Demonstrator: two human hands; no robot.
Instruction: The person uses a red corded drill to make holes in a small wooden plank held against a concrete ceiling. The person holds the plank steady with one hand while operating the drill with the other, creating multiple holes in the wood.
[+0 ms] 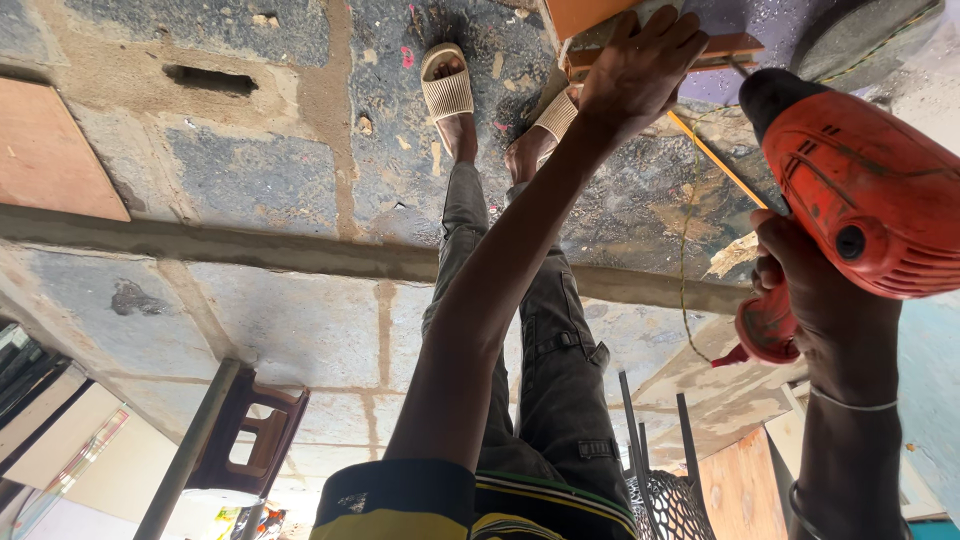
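My left hand (640,65) reaches down past my legs and presses flat on a wooden piece (655,52) lying on the concrete floor, under an orange board (590,14). My right hand (815,300) grips the handle of a red power drill (865,185), held up beside the wood with its dark nose toward it. A thin yellow stick (715,160) lies on the floor between my two hands. Both my feet, in beige slide sandals (447,90), stand just left of the wood. The view is upside down.
A thin cord (686,270) trails across the floor below the drill. A brown wooden stool (262,432) and a grey metal pipe (190,450) are at lower left. A plywood sheet (45,150) lies left; a black mesh object (668,505) sits at the bottom.
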